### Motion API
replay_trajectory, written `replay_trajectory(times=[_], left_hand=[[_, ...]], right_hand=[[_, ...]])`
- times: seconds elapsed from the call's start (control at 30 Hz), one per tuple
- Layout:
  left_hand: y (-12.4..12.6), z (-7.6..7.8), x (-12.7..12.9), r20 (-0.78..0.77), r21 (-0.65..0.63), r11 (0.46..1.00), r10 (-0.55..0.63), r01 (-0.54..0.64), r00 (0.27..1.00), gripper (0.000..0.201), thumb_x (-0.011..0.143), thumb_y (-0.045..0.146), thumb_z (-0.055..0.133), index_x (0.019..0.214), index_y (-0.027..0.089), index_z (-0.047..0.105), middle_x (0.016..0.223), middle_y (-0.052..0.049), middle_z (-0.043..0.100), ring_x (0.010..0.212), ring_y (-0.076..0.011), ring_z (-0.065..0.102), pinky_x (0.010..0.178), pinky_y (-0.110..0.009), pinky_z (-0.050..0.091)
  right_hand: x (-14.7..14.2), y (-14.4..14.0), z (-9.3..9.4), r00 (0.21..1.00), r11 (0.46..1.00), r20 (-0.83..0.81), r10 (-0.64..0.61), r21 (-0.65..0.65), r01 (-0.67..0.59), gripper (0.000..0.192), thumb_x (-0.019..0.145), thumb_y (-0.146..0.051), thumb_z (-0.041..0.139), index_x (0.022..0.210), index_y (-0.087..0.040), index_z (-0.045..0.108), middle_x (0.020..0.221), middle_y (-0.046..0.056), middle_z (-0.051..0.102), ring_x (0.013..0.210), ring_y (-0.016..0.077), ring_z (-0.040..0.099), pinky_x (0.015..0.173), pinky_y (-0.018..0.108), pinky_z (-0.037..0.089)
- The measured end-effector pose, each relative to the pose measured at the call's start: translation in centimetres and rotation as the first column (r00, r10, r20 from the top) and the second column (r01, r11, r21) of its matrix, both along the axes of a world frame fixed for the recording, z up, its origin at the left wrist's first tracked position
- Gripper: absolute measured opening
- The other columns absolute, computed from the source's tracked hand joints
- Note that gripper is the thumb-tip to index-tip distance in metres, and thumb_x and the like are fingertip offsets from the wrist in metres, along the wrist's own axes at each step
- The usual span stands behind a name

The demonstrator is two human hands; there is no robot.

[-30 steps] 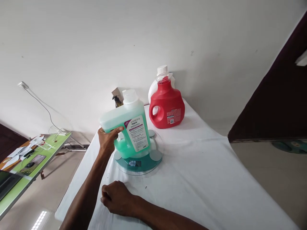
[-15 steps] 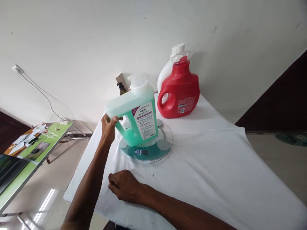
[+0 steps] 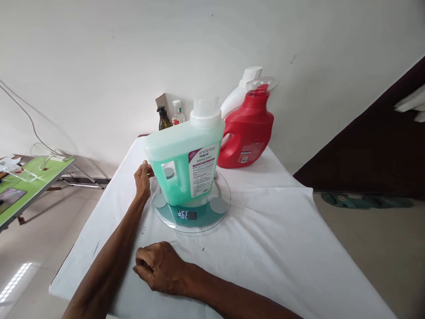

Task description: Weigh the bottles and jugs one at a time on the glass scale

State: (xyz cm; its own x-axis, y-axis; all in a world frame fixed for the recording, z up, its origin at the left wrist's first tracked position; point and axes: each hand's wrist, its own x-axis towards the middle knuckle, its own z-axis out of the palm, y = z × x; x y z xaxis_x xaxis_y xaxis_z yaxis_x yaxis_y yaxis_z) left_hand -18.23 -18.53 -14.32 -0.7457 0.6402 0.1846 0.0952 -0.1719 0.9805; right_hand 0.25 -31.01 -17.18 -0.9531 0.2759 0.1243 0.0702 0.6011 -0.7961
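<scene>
The display (image 3: pixel 187 215) on the scale (image 3: pixel 207 216) shows inverted 3.9.

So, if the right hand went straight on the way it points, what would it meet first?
Probably the left forearm, which crosses the line ahead of the right hand; whether that forearm rests on or above the white cloth is unclear.

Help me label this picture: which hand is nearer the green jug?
Left. The left hand is beside the handle end of the jug; contact is unclear. The right hand, curled, is farther off, on the near side of the scale.
</scene>
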Motion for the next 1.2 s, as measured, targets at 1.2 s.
replay_trajectory(times=[1.2], left_hand=[[-0.6,-1.7,-0.5,-0.067,-0.095,0.991,-0.104,0.097,0.992,0.024,0.077,0.038,0.073,0.071,0.018,0.061,0.067,0.001,0.058,0.067,-0.0137,0.051,0.065,-0.027,0.042]], right_hand=[[0.3,-0.5,-0.9,1.000,1.000,-0.022,0.017,0.015,-0.017,0.035,0.094,-0.023,0.061,0.077,-0.024,0.031,0.069,-0.004,0.051,0.064,0.0129,0.040,0.063,0.029,0.029]])
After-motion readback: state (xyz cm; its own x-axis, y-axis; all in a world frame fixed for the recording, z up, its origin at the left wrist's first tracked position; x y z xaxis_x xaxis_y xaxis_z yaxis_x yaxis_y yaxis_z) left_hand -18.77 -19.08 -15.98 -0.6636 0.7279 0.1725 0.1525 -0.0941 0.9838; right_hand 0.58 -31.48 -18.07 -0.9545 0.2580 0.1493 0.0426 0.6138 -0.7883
